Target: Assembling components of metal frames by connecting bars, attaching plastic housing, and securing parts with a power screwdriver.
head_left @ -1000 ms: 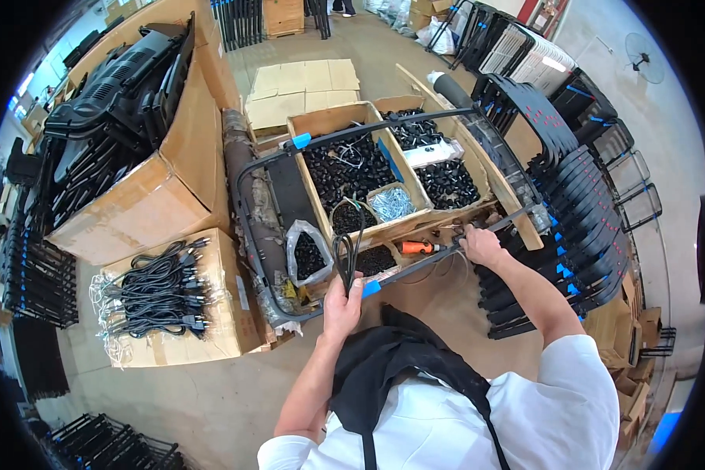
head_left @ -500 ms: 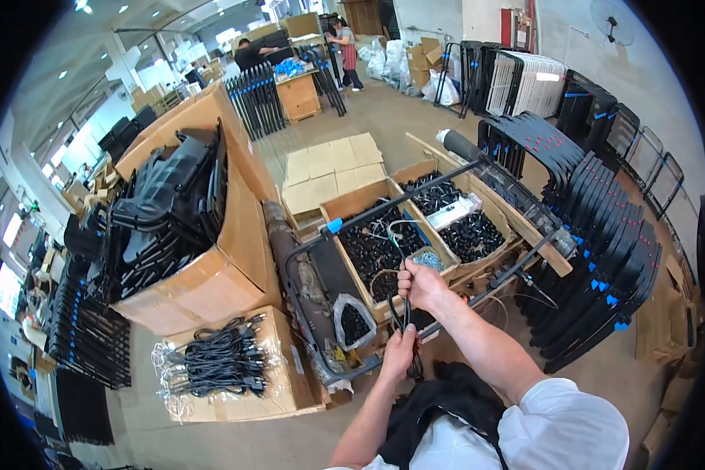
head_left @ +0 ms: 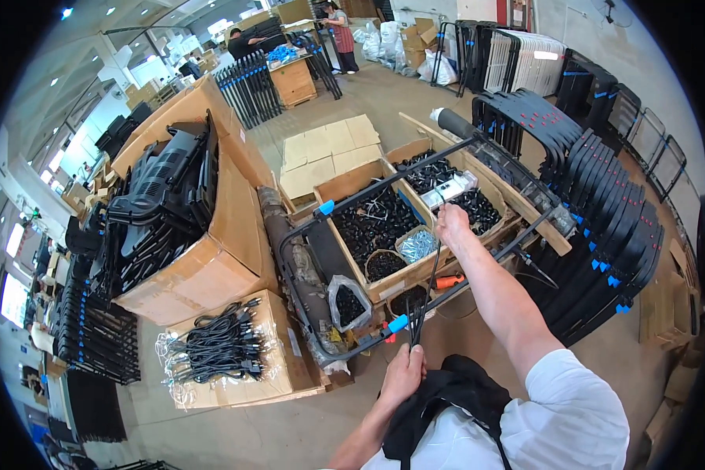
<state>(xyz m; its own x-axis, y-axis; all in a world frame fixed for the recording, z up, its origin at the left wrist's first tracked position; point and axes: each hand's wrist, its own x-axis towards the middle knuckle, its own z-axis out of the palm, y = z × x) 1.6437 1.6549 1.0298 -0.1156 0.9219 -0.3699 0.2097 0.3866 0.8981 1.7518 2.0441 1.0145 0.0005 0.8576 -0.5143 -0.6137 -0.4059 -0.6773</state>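
My left hand [head_left: 404,374] is closed around a looped black cable [head_left: 434,276] close to my body. Farther out and to the right, my right hand [head_left: 452,225] pinches the upper part of the same cable, so a length runs fairly straight between both hands. The right hand is over the parts boxes, beside a small white box [head_left: 453,189]. A black tubular frame [head_left: 360,200] with blue pieces lies across the work surface, and the cable passes over its near side. What sticks out beyond the right fingers is too small to tell.
Wooden boxes [head_left: 399,291] hold small black parts, with silvery screws [head_left: 417,246] in one section. More bundled cables [head_left: 225,341] lie on a carton at left. A tall carton [head_left: 204,270] holds black plastic panels. Black curved frames [head_left: 587,211] stand stacked at right. Two people work far off.
My right hand has moved away from my left, forward and to the right, drawing out the cable between them. My left hand has lowered slightly and still grips the cable.
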